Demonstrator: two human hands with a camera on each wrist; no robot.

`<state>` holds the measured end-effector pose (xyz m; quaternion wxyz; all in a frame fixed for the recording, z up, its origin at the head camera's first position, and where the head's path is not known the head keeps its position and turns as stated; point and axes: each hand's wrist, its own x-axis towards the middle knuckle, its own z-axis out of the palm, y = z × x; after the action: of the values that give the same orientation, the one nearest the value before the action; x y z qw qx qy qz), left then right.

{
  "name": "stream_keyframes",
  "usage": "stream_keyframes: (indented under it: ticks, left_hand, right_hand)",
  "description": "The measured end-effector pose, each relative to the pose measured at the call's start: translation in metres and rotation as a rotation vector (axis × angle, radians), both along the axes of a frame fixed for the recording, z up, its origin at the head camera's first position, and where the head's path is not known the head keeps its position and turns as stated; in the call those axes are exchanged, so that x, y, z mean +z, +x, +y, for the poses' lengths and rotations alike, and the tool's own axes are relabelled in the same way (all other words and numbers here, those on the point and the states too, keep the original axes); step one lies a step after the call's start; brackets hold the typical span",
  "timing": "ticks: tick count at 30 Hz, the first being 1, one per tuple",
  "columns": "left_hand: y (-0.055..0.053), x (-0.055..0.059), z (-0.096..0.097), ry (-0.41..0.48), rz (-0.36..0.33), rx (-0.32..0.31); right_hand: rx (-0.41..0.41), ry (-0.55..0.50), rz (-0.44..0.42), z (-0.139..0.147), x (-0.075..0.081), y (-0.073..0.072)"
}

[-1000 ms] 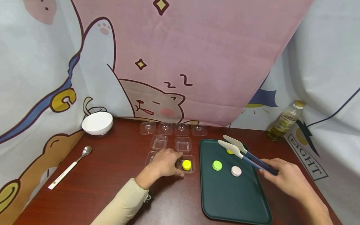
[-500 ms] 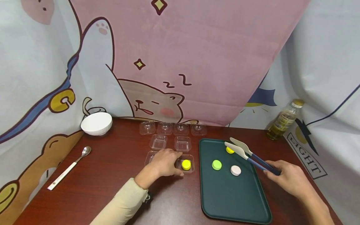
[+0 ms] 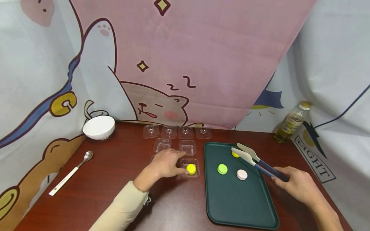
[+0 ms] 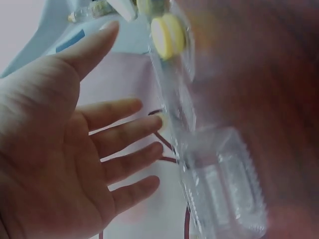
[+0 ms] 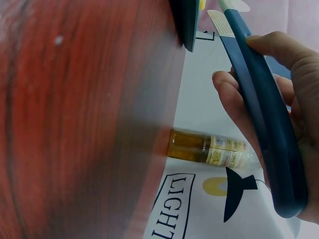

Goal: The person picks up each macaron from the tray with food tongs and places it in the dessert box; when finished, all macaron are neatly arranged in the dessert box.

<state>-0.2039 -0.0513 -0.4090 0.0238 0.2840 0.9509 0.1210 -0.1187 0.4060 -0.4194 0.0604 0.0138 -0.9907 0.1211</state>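
Note:
My left hand (image 3: 164,163) hovers at the clear plastic box (image 3: 197,163) that holds a yellow macaron (image 3: 191,169). Its thumb overlaps the box's near left side in the head view. In the left wrist view the palm shows, fingers spread and holding nothing, with the macaron (image 4: 169,36) beyond the thumb. My right hand (image 3: 299,184) grips blue-handled tongs (image 3: 260,165), their pale tips parted above the far right of the dark green tray (image 3: 240,205). Under the tips is another yellow macaron (image 3: 235,154), partly hidden. A green macaron (image 3: 222,169) and a pale pink macaron (image 3: 242,175) lie nearby.
Two bare box bases, one of them this box base (image 3: 187,147), stand behind my left hand, which mostly hides another. Several clear domed lids (image 3: 185,132) line the back. A white bowl (image 3: 99,127) and spoon (image 3: 72,171) lie left; an oil bottle (image 3: 292,123) stands back right.
My left hand has lifted slightly and shifted left and away, its fingers spreading off the box. The tongs have moved a little right over the tray, then stayed nearly still.

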Motion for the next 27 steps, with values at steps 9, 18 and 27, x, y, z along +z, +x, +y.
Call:
stream_keyframes:
  ticks: [9,18,27]
  left_hand:
    - [-0.034,0.002,-0.003,0.042,0.010,0.101]
    - [-0.061,-0.002,-0.002,0.052,-0.070,0.118]
    - [-0.073,-0.005,0.002,0.010,-0.099,0.111]
  right_hand:
    - [-0.007,-0.017,-0.011,0.001,0.000,0.002]
    - [0.007,-0.017,-0.015,0.000,-0.005,0.004]
    - [0.009,-0.001,-0.030,0.000,-0.006,0.004]
